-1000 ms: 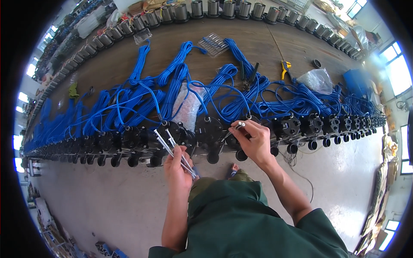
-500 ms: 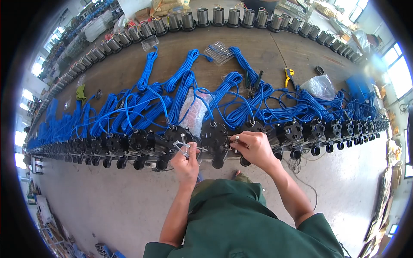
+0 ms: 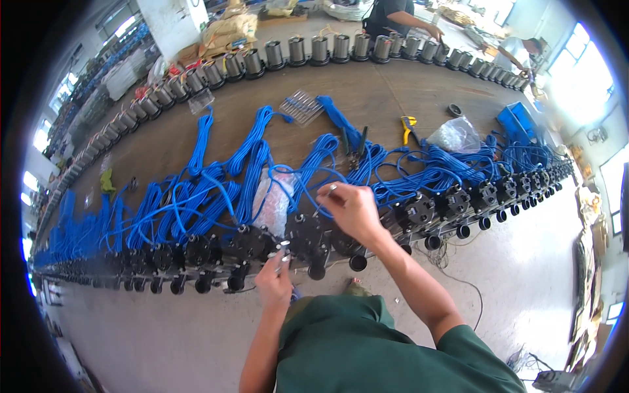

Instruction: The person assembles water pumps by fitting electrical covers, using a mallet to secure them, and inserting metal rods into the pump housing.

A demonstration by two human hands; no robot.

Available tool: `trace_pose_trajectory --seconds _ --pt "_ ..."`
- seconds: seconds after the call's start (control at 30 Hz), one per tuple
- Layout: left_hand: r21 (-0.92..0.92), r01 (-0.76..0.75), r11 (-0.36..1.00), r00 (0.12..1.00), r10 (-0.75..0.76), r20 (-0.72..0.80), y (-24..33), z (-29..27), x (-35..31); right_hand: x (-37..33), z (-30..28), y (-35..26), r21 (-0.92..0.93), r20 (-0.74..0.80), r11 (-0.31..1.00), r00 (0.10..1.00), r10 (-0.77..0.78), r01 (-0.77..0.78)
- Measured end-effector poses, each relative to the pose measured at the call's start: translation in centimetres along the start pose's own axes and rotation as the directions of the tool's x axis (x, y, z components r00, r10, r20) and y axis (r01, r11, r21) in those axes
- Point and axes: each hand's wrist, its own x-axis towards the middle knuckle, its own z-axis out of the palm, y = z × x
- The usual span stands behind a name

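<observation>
My left hand is closed around a few silver bolts, whose heads stick up past the fingers. It is at the front of the row, just below a black pump-like housing. My right hand pinches a small silver bolt above the row, to the right of that housing and over the blue cable. The fingers partly cover the bolt. Blue cable coils run up from the tops of the housings onto the table.
Steel cylinders on black bases line the far table edge. On the brown table lie a clear tray of metal pins, yellow-handled pliers, dark-handled pliers, clear bags and a blue bin. Two people are across the table.
My right hand has lifted away from the housing and moved up and left in view with the bolt. My left hand is lower in view, still holding its bolts. The whole view has shifted and tilted.
</observation>
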Motion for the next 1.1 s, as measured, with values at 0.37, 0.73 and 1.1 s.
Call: trace_pose_trajectory --seconds 0.37,0.73,1.1 --pt "-0.822 0.548 0.153 0.779 -0.451 0.436 2.7 -5.8 0.7 0.5 1.7 2.0 0.035 0.104 0.979 0.974 -0.203 0.201" --pt "-0.801 0.582 0.14 0.791 -0.326 0.518 5.9 -3.8 2.2 -5.4 -0.2 -6.4 0.158 0.199 0.977 0.965 -0.17 0.14" --pt "-0.838 0.5 0.22 0.8 -0.489 0.349 9.2 -4.4 1.3 -5.8 1.0 -8.0 0.282 0.436 0.956 0.899 -0.05 -0.083"
